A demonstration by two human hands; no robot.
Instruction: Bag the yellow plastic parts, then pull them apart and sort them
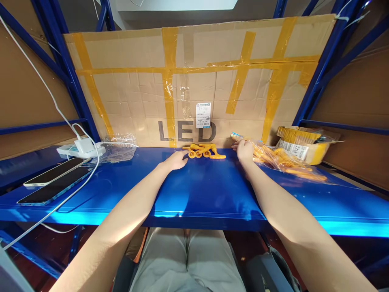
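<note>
A small cluster of orange plastic parts lies at the back of the blue shelf, against a taped cardboard sheet. My left hand rests on the shelf just left of the cluster, fingers curled loosely toward it and holding nothing that I can see. My right hand reaches to the mouth of a clear plastic bag filled with more orange parts; its fingers are bent at the bag's opening and partly hidden.
Two phones lie at the left with a white cable and charger block. An open yellow carton stands at the back right. Crumpled clear plastic lies at the back left. Blue rack posts stand on both sides.
</note>
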